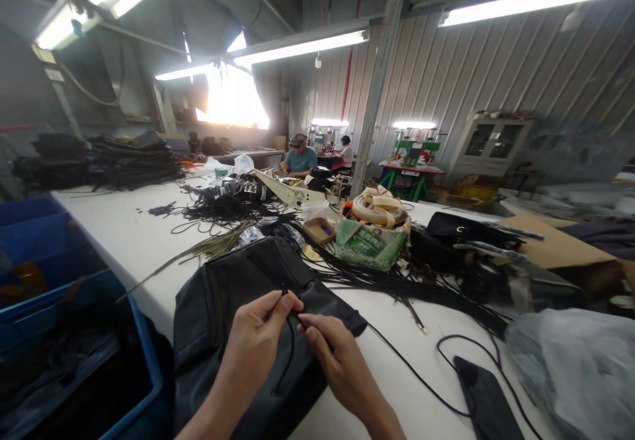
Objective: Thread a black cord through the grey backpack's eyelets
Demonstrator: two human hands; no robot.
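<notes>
A black bag (248, 271) lies on the white table in front of me, under both hands. My left hand (258, 334) is closed in a pinch on a thin black cord (290, 354). A short dark tip stands up above its thumb, while a length of the cord hangs down over the bag. Just to the right, my right hand (337, 354) is closed too, thumb against fingers, with a small dark piece that looks like cord at its fingertips. The fingertips of the two hands are close together. What lies between the fingers is mostly hidden.
A black phone (489, 400) and a cable (411, 367) lie at right, beside a plastic bag (575, 367). Beyond are a green box (370, 245) with tape rolls and bundled black cords (223, 205). Blue bins (146, 341) stand left. A person (300, 155) sits farther back.
</notes>
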